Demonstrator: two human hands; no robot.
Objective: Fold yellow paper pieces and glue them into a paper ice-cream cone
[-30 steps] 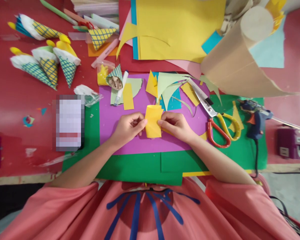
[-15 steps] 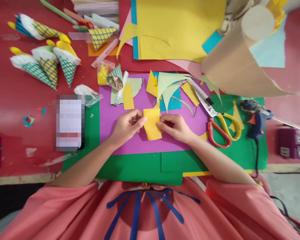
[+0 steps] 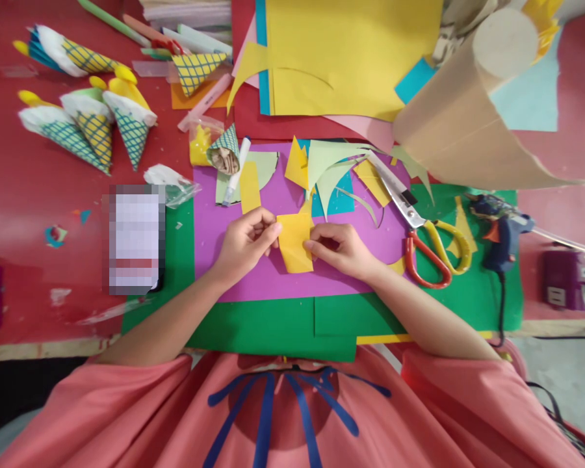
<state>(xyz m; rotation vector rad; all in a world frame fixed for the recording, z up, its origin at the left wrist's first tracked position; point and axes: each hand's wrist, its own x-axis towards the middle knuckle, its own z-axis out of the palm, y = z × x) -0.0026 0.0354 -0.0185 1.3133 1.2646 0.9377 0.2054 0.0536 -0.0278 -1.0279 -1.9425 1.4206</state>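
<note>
A small yellow piece of paper (image 3: 295,244) is held up between my two hands, over a purple sheet (image 3: 244,276). My left hand (image 3: 249,242) pinches its upper left edge between thumb and fingers. On the right edge, my right hand (image 3: 338,247) has it pinched the same way. Just beyond my hands lie a yellow paper strip (image 3: 250,185), a folded yellow piece (image 3: 296,166) and pale green paper scraps (image 3: 329,162). Scissors (image 3: 419,234) with one red and one yellow handle rest to the right of my right hand.
A phone (image 3: 135,240) with a blurred screen lies at left, near several small patterned paper cones (image 3: 131,123). Large yellow sheets (image 3: 351,58) and a brown paper roll (image 3: 458,123) are at the back. A glue gun (image 3: 504,237) with a cord lies at right.
The yellow paper has shifted slightly left and its face has turned a little. My left hand has risen slightly; my right hand is almost unchanged.
</note>
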